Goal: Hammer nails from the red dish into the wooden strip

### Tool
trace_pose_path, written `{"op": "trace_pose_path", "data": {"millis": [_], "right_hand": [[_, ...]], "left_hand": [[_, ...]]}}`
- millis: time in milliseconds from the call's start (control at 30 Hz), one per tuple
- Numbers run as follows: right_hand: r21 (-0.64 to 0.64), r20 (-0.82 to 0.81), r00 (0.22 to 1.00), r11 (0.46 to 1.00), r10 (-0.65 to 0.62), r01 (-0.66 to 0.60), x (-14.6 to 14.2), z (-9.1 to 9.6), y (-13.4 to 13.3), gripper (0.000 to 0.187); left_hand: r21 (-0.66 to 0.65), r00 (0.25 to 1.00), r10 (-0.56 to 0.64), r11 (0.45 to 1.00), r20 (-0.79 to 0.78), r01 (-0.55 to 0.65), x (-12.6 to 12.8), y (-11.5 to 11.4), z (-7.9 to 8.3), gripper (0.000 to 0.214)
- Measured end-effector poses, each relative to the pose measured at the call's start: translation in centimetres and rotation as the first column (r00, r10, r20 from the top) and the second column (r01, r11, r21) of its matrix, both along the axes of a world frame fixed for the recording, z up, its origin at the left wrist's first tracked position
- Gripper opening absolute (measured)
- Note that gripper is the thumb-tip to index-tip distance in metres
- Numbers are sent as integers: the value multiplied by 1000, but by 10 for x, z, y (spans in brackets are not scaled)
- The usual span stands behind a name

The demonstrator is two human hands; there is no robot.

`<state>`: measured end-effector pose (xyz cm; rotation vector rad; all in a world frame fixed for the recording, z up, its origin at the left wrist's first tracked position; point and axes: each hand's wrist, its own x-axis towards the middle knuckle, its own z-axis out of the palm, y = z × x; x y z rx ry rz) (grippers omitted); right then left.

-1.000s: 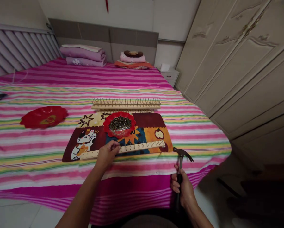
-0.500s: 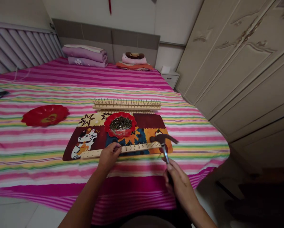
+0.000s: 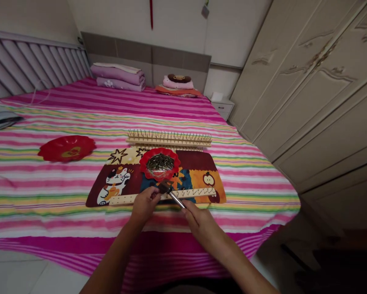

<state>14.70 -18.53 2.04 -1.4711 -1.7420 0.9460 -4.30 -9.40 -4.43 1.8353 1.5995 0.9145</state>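
Note:
My right hand [image 3: 202, 222] is closed round the handle of a claw hammer [image 3: 177, 199]. The hammer's dark head is over the wooden strip [image 3: 122, 200], just right of my left fingertips. Thumb and fingers pinched, my left hand [image 3: 145, 204] rests at the strip; whatever lies between the fingertips is too small to make out. Nails [image 3: 198, 192] stand in a row along the strip's right part, while its left part shows small holes. Under the strip is a patterned mat [image 3: 197, 161]. On the mat's far side, a red scalloped bowl [image 3: 143, 166] holds many loose nails [image 3: 160, 162].
Behind the bowl lie wooden strips bristling with nails [image 3: 171, 141]. A red plate [image 3: 67, 149] sits to the left on the striped bedsheet [image 3: 63, 196]. Folded bedding [image 3: 119, 77] is by the headboard [image 3: 128, 49]. A wardrobe [image 3: 309, 81] stands along the right.
The hammer has swung left and down, from above the strip's right end to beside my left fingertips. My left hand keeps its place on the strip. The whole view has shifted slightly.

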Motion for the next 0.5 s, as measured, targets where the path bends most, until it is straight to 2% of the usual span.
{"op": "trace_pose_path", "data": {"millis": [67,167,233,300,400,500], "right_hand": [[-5,-57,997,998,-57,56,8,-1,-9,36],[-70,-231,936,964,-267,257,26,-8,-28,42],[-173,-357,807,883,-469,436,40,-17,-40,46],[-322,-452,625,770,-637,552,54,-31,-48,49],[-499,-528,392,648,-754,575,68,-54,-57,46],[-598,-565,256,604,-784,527,74,-77,-61,43]], "left_hand": [[2,1000,-2,1000,7,2,0,0,0,15],[-3,1000,0,1000,11,0,1,1,-1,17],[-10,1000,-4,1000,15,4,1,0,-2,18],[-18,999,-21,1000,25,22,0,-1,-1,20],[-17,999,-31,999,31,31,-6,2,7,23],[54,995,77,996,-64,-74,-13,17,25,23]]}}
